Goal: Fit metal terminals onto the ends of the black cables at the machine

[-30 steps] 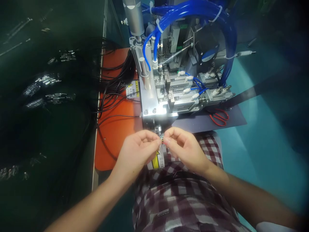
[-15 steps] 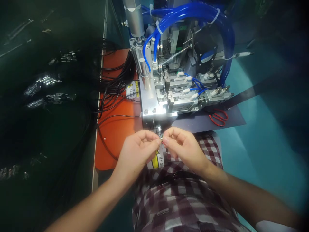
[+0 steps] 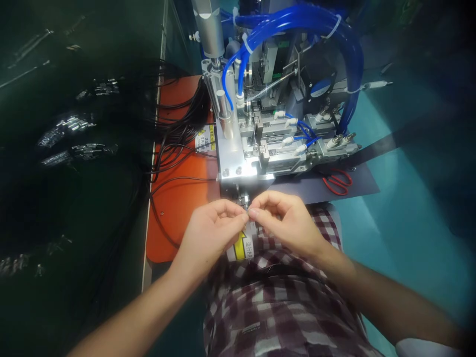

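Observation:
My left hand (image 3: 217, 228) is closed in a pinch, thumb against forefinger. Its fingertips meet those of my right hand (image 3: 284, 218), which pinches in the same way. Between them are thin wires, mostly hidden by the fingers now; fine light and reddish strands showed there a moment earlier. Both hands are just in front of the metal machine (image 3: 232, 161), close to a small metal fixture (image 3: 243, 197) at its front edge. A black cable (image 3: 165, 230) curves over the orange board and passes out of sight behind my left hand.
Left of the machine, several black cables (image 3: 182, 124) lie across an orange board (image 3: 178, 203). Thick blue air tubes (image 3: 297, 20) arch over the machine. Red-handled scissors (image 3: 336, 183) rest on a dark mat (image 3: 360, 183) at right. Blurred metal-ended parts (image 3: 76, 124) are at far left.
My right hand has shifted slightly up and left, its fingertips closing against the left ones. The strands between them are now covered. My left hand has hardly moved.

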Action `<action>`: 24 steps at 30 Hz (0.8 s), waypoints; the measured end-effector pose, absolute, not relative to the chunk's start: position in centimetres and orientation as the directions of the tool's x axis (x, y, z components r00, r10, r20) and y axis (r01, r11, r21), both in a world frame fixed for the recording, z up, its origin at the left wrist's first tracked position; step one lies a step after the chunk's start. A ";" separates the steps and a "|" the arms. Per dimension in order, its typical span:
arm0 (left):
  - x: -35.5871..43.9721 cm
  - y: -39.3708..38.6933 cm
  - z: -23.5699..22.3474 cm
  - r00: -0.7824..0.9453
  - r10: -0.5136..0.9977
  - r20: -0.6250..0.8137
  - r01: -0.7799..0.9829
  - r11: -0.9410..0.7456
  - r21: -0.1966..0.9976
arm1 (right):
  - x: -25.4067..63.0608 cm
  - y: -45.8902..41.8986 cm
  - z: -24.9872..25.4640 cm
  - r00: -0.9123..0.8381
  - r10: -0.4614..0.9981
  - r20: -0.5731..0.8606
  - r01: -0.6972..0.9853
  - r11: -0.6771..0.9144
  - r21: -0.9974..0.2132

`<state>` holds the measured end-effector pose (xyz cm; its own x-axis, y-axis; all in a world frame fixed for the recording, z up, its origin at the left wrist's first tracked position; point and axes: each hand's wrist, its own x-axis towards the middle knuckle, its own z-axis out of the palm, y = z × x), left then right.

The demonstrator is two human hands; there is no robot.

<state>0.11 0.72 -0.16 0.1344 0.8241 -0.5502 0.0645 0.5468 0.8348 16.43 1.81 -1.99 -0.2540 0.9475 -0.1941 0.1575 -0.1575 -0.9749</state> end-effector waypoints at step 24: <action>-0.7 2.0 -3.5 0.227 0.957 0.181 0.710 -0.289 0.642 | 15.6 3.6 -5.5 -0.141 0.940 -0.310 0.024 -0.310 -0.950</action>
